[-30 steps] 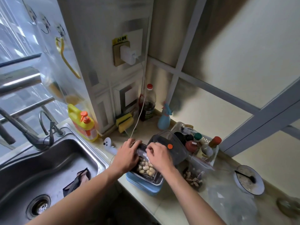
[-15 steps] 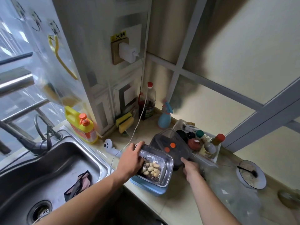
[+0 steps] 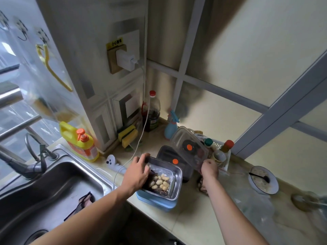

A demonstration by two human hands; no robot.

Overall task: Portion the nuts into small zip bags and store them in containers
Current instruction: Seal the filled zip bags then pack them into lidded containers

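The rectangular steel tray (image 3: 174,181) with the clear zip bag of pale nuts (image 3: 160,182) is held at its far corner by the left hand (image 3: 137,174). The clear plastic lid with an orange dot (image 3: 189,147) is gripped at its near edge by the right hand (image 3: 209,169) and is kept tilted above the surface (image 3: 191,216).

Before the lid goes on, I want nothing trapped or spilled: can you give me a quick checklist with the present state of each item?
1. Steel container steadied: ok, left hand holds its far left corner.
2. Clear lid in a grip: ok, right hand pinches its near edge; it is tilted and off the container.
3. Bag of nuts below the rim: cannot tell.
4. Left fingers clear of the rim: not ok, they curl over it.
5. Container seated on the blue base: ok.
6. Bag zipped: cannot tell.
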